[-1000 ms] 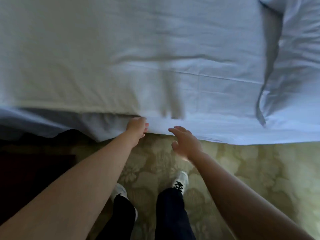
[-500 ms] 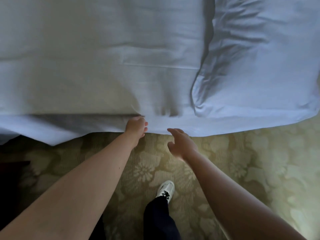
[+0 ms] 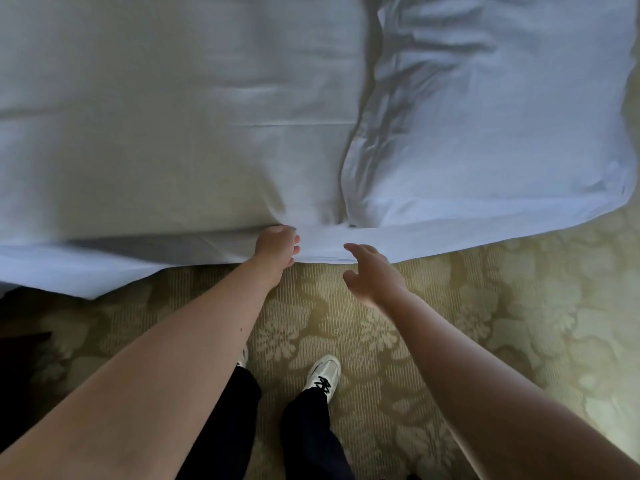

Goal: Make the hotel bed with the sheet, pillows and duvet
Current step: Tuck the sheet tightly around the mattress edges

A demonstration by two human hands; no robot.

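Note:
A white sheet (image 3: 166, 140) covers the bed across the upper part of the head view and hangs over the near edge. A white pillow (image 3: 491, 119) lies on the bed at the upper right, its corner near the edge. My left hand (image 3: 277, 249) grips the sheet's hanging edge at the mattress side, fingers curled into the cloth. My right hand (image 3: 372, 271) hovers just right of it with fingers spread and relaxed, holding nothing, its fingertips at the hanging edge.
Patterned beige carpet (image 3: 467, 323) runs along the bedside under my feet, with my white shoe (image 3: 323, 374) near the middle. A dark piece of furniture (image 3: 17, 358) stands at the lower left by the bed.
My view has shifted right along the bedside, so the pillow shows further left and more fully. I have taken a step. Both hands keep their pose at the sheet's edge.

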